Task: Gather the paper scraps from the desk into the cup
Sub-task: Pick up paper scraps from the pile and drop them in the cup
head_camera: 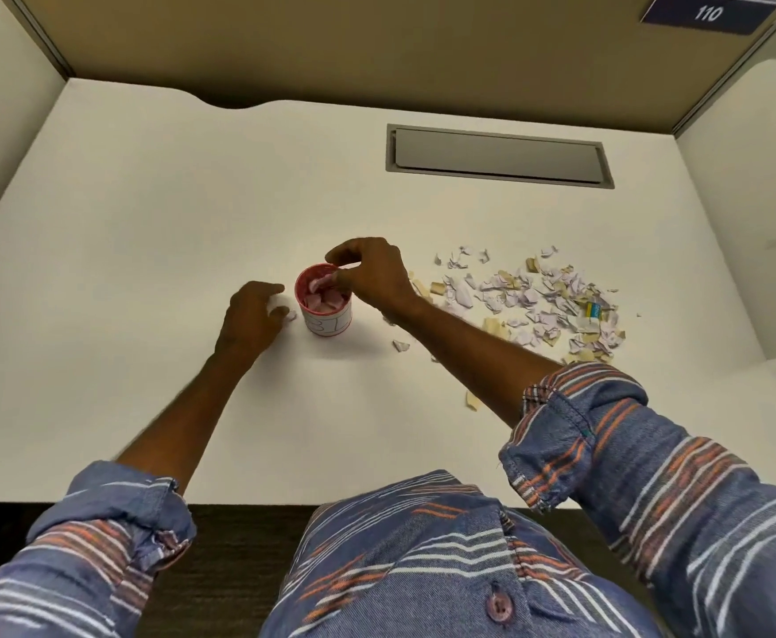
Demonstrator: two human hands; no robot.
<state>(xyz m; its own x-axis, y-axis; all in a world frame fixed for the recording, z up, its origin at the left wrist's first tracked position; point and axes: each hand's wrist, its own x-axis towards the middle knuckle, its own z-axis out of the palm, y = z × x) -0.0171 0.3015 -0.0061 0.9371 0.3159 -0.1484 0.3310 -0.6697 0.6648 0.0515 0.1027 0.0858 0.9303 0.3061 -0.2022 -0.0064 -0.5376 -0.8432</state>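
Observation:
A small white paper cup (327,322) with a red inside stands mid-desk, holding several pale scraps. My right hand (372,274) hovers over its rim, fingertips pinched on a scrap above the opening. My left hand (250,317) rests on the desk just left of the cup, fingers curled around white scraps (288,313). A wide pile of torn white and tan paper scraps (538,303) lies to the right of the cup. Single scraps lie nearer, one (400,346) by my right forearm and one (471,401) lower down.
The white desk (147,269) is boxed in by tan and white partition walls. A grey cable hatch (499,156) is set in the desk at the back right. A sign reading 110 (708,12) hangs at the top right. The desk's front edge meets a dark floor.

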